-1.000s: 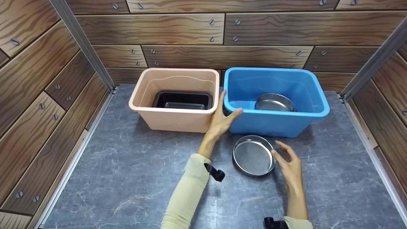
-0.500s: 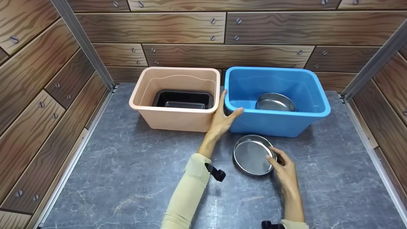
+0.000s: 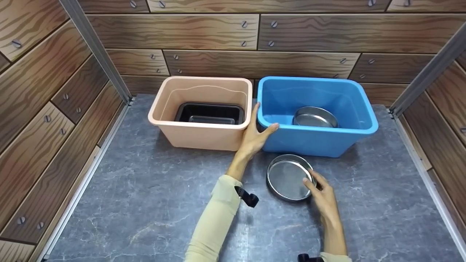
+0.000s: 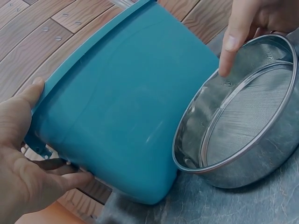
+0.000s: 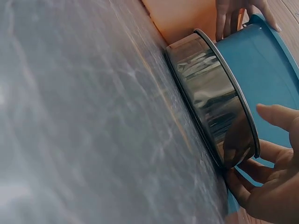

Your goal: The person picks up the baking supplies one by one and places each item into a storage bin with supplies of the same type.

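A round steel sieve [image 3: 289, 179] with a fine mesh bottom stands on the table in front of the blue bin [image 3: 302, 142]. My right hand [image 3: 326, 200] holds the sieve by its right side, thumb reaching over the rim and fingers against the outer wall, as the right wrist view shows. My left hand [image 3: 252, 140] grips the front left corner of the blue bin, its thumb on the front rim and its fingers along the side. Inside the blue bin lies another round metal piece [image 3: 315, 117], its bottom partly hidden.
Left of the blue bin stands a peach bin [image 3: 200, 137] with a black rectangular pan [image 3: 238, 113] inside. My left hand's fingers fit into the narrow gap between the bins. Wood-patterned walls [image 3: 211, 32] enclose the grey marbled table [image 3: 153, 203] behind and at both sides.
My right hand has moved left from beside the sieve, bringing its thumb over the rim. The left hand stays at the blue bin's corner, and the sieve has not visibly moved.
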Tool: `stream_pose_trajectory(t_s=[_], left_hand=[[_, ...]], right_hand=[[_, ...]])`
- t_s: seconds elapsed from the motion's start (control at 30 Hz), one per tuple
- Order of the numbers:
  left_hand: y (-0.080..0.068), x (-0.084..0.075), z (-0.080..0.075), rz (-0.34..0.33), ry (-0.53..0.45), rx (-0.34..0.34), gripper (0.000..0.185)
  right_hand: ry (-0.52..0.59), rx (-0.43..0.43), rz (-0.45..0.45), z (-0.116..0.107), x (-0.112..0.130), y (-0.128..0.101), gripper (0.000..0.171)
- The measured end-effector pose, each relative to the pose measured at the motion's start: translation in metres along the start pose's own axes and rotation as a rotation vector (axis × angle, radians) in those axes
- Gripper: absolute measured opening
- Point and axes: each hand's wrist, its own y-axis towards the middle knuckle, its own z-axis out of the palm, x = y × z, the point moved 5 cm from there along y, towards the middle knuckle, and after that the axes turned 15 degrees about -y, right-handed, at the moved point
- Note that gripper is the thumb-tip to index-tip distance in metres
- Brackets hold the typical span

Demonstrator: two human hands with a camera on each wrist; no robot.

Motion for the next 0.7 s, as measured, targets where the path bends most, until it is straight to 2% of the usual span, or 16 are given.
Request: stream_pose_trajectory(t_s=[0.37,0.7], left_hand=[[0.001,0.001,-0.001,-0.009,-0.002,0.005,0.089],[0.0,-0.001,-0.001,-0.009,-0.004,0.004,0.09]], right_hand=[[-0.06,-0.043,-0.042,-0.003,0.007,-0.006,0.067],[-0.033,-0.046,-0.069,-0.01,0.013,-0.01,0.069]])
